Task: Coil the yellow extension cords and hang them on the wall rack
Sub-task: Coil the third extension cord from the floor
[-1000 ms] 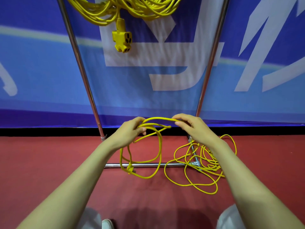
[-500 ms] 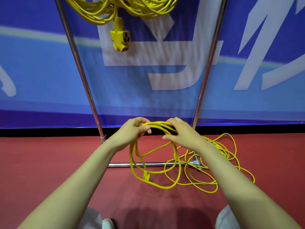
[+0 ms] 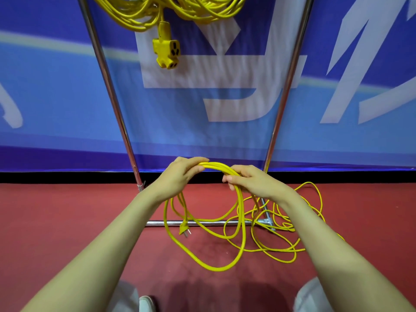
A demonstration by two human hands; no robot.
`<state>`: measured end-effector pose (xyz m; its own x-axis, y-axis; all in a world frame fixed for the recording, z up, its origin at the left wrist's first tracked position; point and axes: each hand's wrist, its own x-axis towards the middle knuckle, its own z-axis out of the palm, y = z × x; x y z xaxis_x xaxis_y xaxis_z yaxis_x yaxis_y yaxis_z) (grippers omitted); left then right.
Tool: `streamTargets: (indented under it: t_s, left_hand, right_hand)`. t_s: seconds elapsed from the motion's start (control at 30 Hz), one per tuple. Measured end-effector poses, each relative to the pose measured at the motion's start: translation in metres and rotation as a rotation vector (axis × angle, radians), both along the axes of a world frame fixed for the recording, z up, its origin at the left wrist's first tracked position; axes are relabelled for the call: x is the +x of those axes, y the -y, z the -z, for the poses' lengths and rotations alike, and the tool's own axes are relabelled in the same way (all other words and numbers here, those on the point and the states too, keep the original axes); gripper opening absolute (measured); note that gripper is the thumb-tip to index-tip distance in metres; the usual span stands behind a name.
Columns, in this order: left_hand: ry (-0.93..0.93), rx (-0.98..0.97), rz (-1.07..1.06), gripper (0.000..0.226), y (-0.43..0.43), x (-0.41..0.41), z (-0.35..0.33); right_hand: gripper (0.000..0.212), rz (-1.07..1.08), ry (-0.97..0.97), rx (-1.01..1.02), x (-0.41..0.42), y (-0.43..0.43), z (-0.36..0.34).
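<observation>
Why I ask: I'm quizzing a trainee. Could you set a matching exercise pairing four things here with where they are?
Things:
1 socket block
2 plug
3 loose cord
4 shoe

Places:
A spread on the red floor around the rack foot
B bottom edge of the view
C hanging under the hung coil, at the top
D on the end of the loops gripped by the left hand and right hand

Pairs: 1-C, 2-D, 3-A, 4-B
</observation>
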<state>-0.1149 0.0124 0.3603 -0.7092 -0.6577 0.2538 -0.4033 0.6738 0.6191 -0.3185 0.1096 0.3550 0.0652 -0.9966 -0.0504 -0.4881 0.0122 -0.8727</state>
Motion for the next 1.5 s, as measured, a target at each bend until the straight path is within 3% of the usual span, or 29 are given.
streamTargets:
  t_s: [0.13, 0.27, 0.37, 0.5, 0.63, 0.87, 0.93, 1.1, 1.23, 1.33, 1.5]
  left_hand:
    - [0.024, 0.071, 0.027, 0.024, 0.001, 0.0, 0.003]
    - [-0.053, 0.206, 0.074, 0.018, -0.005, -0.003, 0.005]
    - [-0.098, 0.315, 0.083, 0.017, -0.006, -0.006, 0.004]
    - [-0.064, 0.64, 0.169, 0.014, -0.004, -0.002, 0.0]
    - [0.033, 0.792, 0.186, 0.013, -0.003, 0.002, 0.003]
    - [-0.104, 0.968, 0.188, 0.003, -0.005, 0.001, 0.005]
    - [-0.101, 0.924, 0.198, 0.02, -0.006, 0.001, 0.004]
    - [-0.062, 0.809, 0.21, 0.02, -0.01, 0.0, 0.009]
    - [-0.096, 0.778, 0.188, 0.016, -0.008, -0.001, 0.011]
    - [-0.055, 0.772, 0.2, 0.02, -0.006, 0.001, 0.011]
    - [0.013, 0.728, 0.208, 0.024, -0.009, 0.0, 0.013]
  right_hand:
    - [0.014, -0.025, 0.007, -0.001, 0.0, 0.0, -0.001]
    - [0.002, 0.033, -0.349, -0.111, -0.01, 0.001, 0.005]
    - [0.014, 0.067, -0.607, -0.164, -0.013, 0.002, 0.015]
    - [0.008, 0.26, -0.811, -0.348, -0.014, 0.01, 0.017]
    - [0.016, 0.182, -0.724, -0.288, -0.015, 0.01, 0.02]
    - [0.017, 0.139, -0.651, -0.268, -0.012, 0.007, 0.014]
    - [0.017, 0.134, -0.664, -0.25, -0.011, 0.006, 0.016]
    - [0.018, 0.034, -0.631, -0.198, -0.015, 0.011, 0.022]
    - [0.035, 0.063, -0.397, -0.237, -0.015, 0.006, 0.013]
    - [0.015, 0.082, -0.2, -0.299, -0.013, 0.001, 0.002]
    - [0.013, 0.09, -0.241, -0.265, -0.017, 0.004, 0.008]
